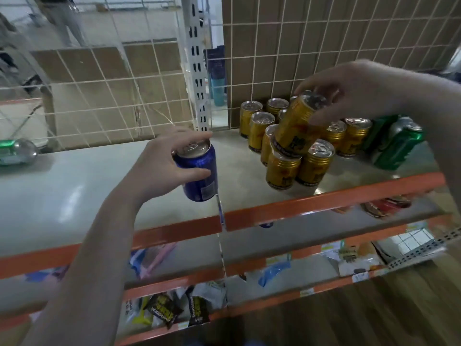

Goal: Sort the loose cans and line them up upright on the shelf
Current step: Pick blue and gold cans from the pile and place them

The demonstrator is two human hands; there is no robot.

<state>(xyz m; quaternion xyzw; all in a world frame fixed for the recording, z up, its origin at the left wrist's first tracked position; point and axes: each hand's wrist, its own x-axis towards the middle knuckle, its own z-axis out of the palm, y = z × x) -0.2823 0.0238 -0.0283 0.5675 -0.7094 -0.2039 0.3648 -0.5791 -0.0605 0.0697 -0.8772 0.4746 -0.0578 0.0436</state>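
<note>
Left hand: the left hand (159, 166) is wrapping its fingers and thumb round a blue can (198, 171), keeping it upright and lifted off the shelf (74, 186), just left of the gold cans.
Right hand: the right hand (349, 91) is gripping a gold can (296, 123) by its upper end, fingers curled over the rim, tilting it above the front of the gold cans.
Gold cans: the gold cans (257, 128) are standing upright in a tight cluster on the shelf, lids up.
Green cans: 2 green cans (396, 146) are lying tipped just right of the gold cans.
Far can: 1 green can (15, 151) is lying on its side well left of the gold cans, at the shelf's far edge.
Backing: a wire grid (274, 58) is running behind the gold cans.
Below: snack packets (164, 308) are sitting on lower shelves.
</note>
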